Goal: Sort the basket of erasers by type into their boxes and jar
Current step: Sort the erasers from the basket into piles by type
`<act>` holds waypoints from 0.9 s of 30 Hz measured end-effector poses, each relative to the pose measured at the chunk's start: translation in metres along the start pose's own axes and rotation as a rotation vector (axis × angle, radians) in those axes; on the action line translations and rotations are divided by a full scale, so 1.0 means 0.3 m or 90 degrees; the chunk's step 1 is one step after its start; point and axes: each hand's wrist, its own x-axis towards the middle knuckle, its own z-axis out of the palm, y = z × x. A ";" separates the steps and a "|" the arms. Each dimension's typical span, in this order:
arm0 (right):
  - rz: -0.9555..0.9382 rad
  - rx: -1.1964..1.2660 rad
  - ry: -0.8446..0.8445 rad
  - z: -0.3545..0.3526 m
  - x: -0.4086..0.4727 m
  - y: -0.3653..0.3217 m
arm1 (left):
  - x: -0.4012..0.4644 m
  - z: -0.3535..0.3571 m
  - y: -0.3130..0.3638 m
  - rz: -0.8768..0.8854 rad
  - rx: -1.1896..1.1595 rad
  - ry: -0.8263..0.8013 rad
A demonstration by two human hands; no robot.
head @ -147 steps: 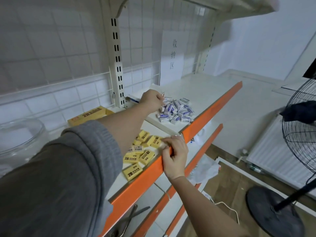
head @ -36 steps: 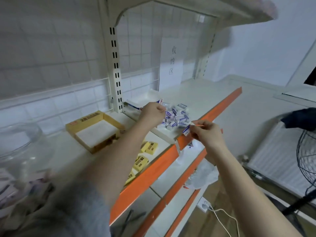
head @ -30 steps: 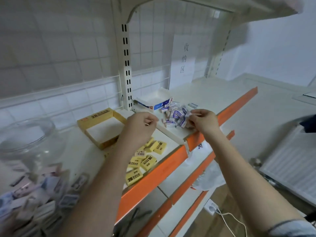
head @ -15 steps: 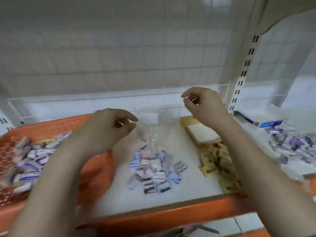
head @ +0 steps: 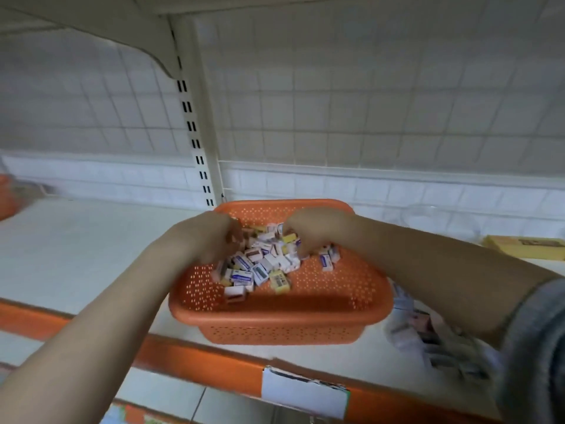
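An orange perforated basket sits on the white shelf and holds a pile of several small erasers, white-blue ones and yellow ones mixed. Both my hands are inside it at the far side of the pile. My left hand has its fingers curled down onto erasers at the pile's left. My right hand curls its fingers over a yellow eraser and its neighbours. A clear jar stands to the right behind my right forearm, with blurred erasers seen in its bottom. A yellow box lies at the far right.
The shelf's orange front edge carries a white label. A slotted upright post and wire grid rise behind the basket. Bare white shelf lies left of it. Something orange shows at the far left edge.
My view swung left from the blue and yellow eraser piles, past the jar, to the basket. Both hands came from above the jar down into the basket's pile.
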 end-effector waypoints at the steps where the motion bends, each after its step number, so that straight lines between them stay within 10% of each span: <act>1: 0.005 -0.024 0.006 0.006 0.017 -0.007 | 0.001 0.005 -0.008 0.006 -0.005 0.008; 15: 0.104 0.135 0.213 -0.038 -0.111 0.031 | 0.142 0.017 0.045 0.104 0.038 0.016; 27: 0.306 0.652 0.577 0.084 -0.438 -0.002 | 0.341 0.036 0.169 0.353 0.189 -0.086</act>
